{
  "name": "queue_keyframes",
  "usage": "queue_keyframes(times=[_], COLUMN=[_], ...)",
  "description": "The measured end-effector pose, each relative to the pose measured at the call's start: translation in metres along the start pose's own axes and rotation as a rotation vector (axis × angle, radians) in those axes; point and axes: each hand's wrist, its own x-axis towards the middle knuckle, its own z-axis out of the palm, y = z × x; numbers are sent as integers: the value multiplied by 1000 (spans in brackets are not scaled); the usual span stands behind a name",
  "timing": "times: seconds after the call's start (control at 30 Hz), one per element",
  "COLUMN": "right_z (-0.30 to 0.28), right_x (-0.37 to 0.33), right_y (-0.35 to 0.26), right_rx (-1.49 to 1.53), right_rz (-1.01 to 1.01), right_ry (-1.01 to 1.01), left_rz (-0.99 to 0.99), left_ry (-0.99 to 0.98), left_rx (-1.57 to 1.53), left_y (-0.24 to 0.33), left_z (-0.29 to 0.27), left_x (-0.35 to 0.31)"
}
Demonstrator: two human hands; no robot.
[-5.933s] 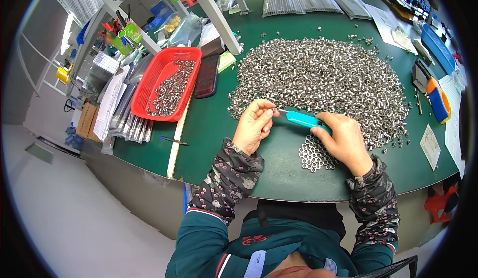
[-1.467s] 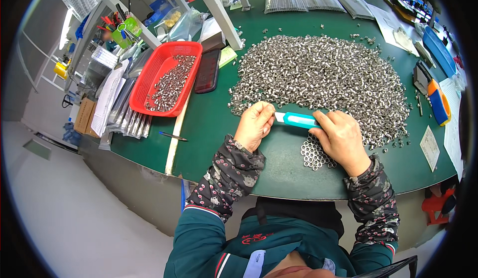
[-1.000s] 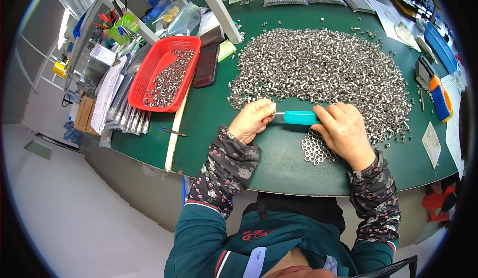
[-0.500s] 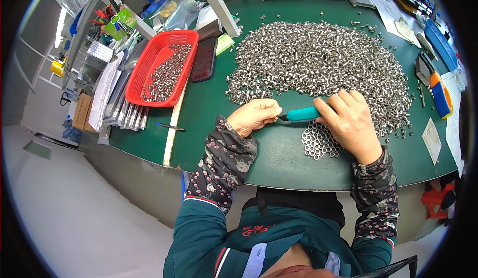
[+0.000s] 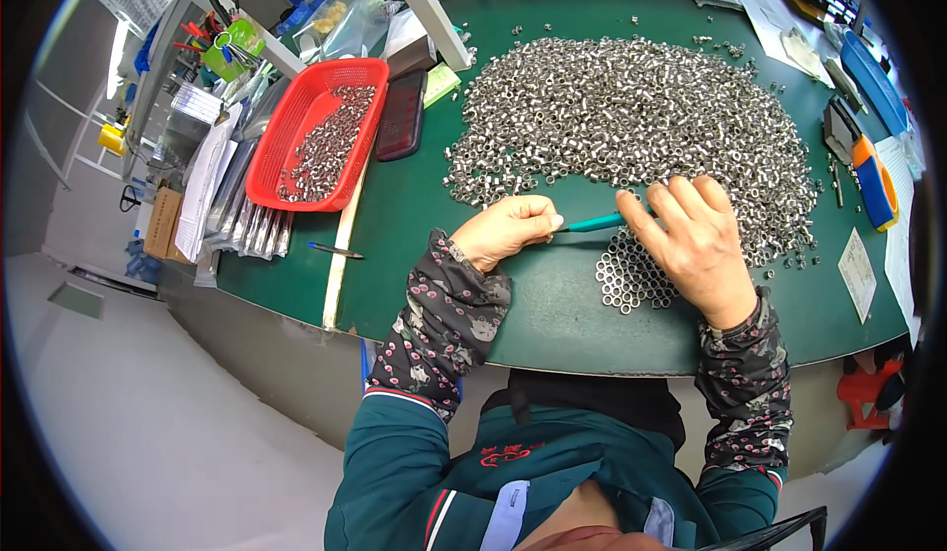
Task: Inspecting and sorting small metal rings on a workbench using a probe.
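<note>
A slim teal-handled tool [image 5: 598, 222] with a dark tip is gripped in my right hand [image 5: 692, 247], and its tip points left. My left hand [image 5: 505, 233] is closed in a pinch right at that tip; whatever lies between its fingertips is hidden. Under the tool and beside my right hand, a flat patch of small metal rings [image 5: 623, 280] lies side by side on the green table [image 5: 552, 324]. Beyond both hands spreads a big heap of loose metal rings [image 5: 631, 107].
To the left, a red plastic basket [image 5: 258, 176] holds more small metal parts, with a dark phone [image 5: 402, 115] beside it. A pen [image 5: 335, 250] lies nearer me. On the right are an orange-and-blue tool [image 5: 876, 184], a paper tag [image 5: 856, 275] and a blue tray [image 5: 876, 82].
The teal tool has turned in my right hand, so its handle looks narrower now. Both hands stay in nearly the same place.
</note>
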Motion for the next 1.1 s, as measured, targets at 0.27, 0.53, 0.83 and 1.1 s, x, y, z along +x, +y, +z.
queue_keyframes(times=[0.27, 0.53, 0.83, 1.1], right_z=[7, 15, 20, 16], right_x=[-13, -16, -17, -13], right_y=[2, -6, -8, -6], right_rx=[263, 576, 730, 857], right_rz=[315, 580, 657, 722], right_ry=[-147, -274, -353, -472], left_rz=[154, 295, 348, 347], left_ry=[258, 290, 217, 225], left_rx=[-323, -438, -484, -471], left_y=[3, -2, -5, -5], left_z=[5, 3, 4, 5], left_x=[-3, -1, 1, -2])
